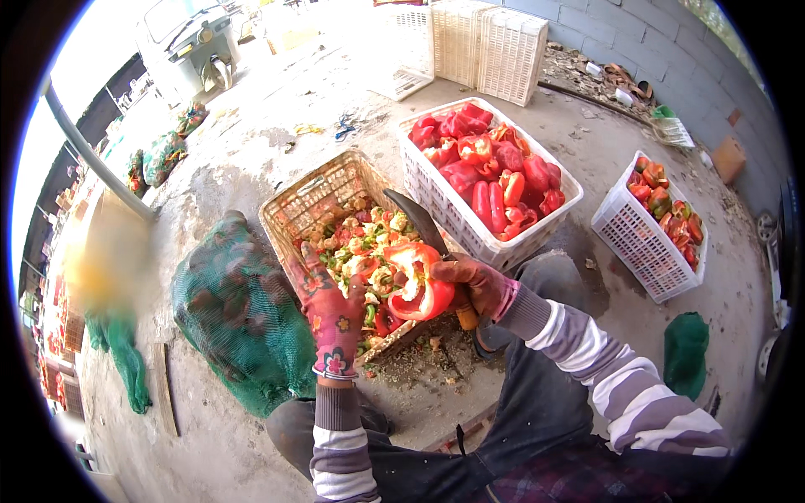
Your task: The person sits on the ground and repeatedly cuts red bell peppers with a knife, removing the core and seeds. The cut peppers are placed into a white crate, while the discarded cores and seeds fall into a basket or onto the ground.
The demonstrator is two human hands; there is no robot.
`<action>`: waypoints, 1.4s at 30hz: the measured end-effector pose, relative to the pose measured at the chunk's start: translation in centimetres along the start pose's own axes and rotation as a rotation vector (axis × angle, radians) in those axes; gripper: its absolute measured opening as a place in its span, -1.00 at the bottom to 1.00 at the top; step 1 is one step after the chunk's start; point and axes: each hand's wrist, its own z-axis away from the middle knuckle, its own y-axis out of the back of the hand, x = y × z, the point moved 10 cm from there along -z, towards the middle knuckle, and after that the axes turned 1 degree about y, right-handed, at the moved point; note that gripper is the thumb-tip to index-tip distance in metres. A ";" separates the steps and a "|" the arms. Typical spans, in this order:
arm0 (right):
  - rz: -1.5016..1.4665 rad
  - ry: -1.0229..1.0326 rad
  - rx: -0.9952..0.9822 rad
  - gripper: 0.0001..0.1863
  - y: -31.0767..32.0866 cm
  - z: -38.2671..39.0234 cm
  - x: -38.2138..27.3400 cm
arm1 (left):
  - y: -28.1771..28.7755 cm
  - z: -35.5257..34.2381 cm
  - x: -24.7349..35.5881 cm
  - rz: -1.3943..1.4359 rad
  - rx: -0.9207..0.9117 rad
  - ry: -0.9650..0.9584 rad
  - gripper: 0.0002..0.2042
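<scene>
My right hand (pixel 482 287), in a dark reddish glove, grips a cut-open red bell pepper (pixel 429 293) with its pale core and seeds showing. A curved dark knife blade (pixel 419 220) rises beside the pepper. An orange-yellow handle (pixel 467 317) shows below the same hand; how the fingers share knife and pepper is partly hidden. My left hand (pixel 334 314), in a pink flowered glove, is open with fingers stretched out, over the left side of a dirty yellowish crate (pixel 289 207). Many pepper cores and scraps (pixel 369 239) fill that crate below both hands.
A white crate of red peppers (pixel 419 168) stands behind on the right, and a smaller white pepper crate (pixel 646 251) farther right. A full green mesh sack (pixel 239 310) lies at left. Stacked empty crates (pixel 511 54) and a vehicle (pixel 189 46) are farther off.
</scene>
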 end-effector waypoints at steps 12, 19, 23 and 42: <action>0.120 0.043 -0.041 -0.47 -2.2 0.1 -1.0 | -3.8 2.9 5.0 0.713 -0.433 -0.021 -0.71; 0.334 0.055 -0.001 -0.48 -0.2 -0.8 0.1 | -0.5 3.5 7.8 0.160 -0.030 -0.371 -0.89; 0.330 0.008 0.006 -0.50 -0.1 -0.9 0.7 | -1.0 3.6 7.2 0.295 -0.063 -0.315 -0.84; 0.831 0.490 0.188 -0.26 -0.1 -0.3 -3.7 | -6.9 4.1 1.0 1.296 -0.509 0.390 -0.32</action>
